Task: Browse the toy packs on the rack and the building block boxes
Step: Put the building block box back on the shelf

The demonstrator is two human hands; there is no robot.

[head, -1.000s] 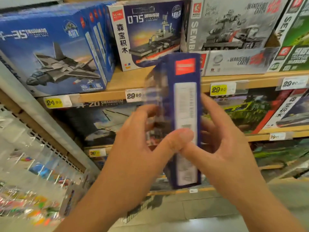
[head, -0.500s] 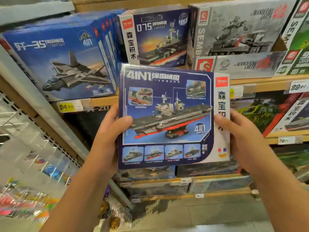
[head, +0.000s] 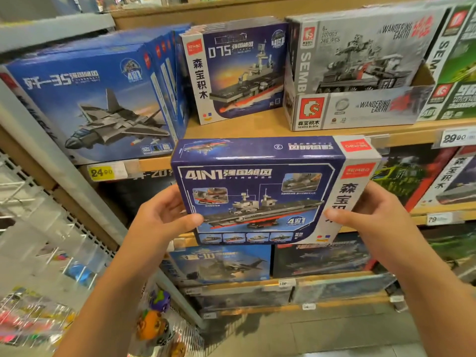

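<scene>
Fingers point(head: 164, 202) of the left hand point(head: 159, 217) wrap behind the left edge of a dark blue building block box point(head: 260, 191), thumb pressed on its printed face; the right hand point(head: 371, 215) does the same on the right edge, thumb on the white side strip, so both hands are closed on the box and hold it up in front of the shelves, its top panel tipped toward the camera.

Behind it stands a wooden shelf unit point(head: 257, 127); on its upper board, from left, leans a blue fighter jet box point(head: 90, 99) at the head of a row of like boxes, then a carrier box marked 075 point(head: 237, 70), upright, then a grey Wandering Earth box point(head: 360, 55) sitting in a cardboard display tray point(head: 360, 109); green boxes point(head: 458, 73) stand at the far right, cut by the frame edge.

Lower boards carry darker boxes, among them a helicopter box point(head: 221, 264) just under the held box.

At the left a wire rack point(head: 31, 202) hangs clear toy packs point(head: 33, 315), blurred; small round toys point(head: 152, 323) sit near its foot.

Smallest are the price tags: a yellow one reading 24.90 point(head: 101, 172) below the jet box; a white one reading 29.90 point(head: 454, 137) at the right.
</scene>
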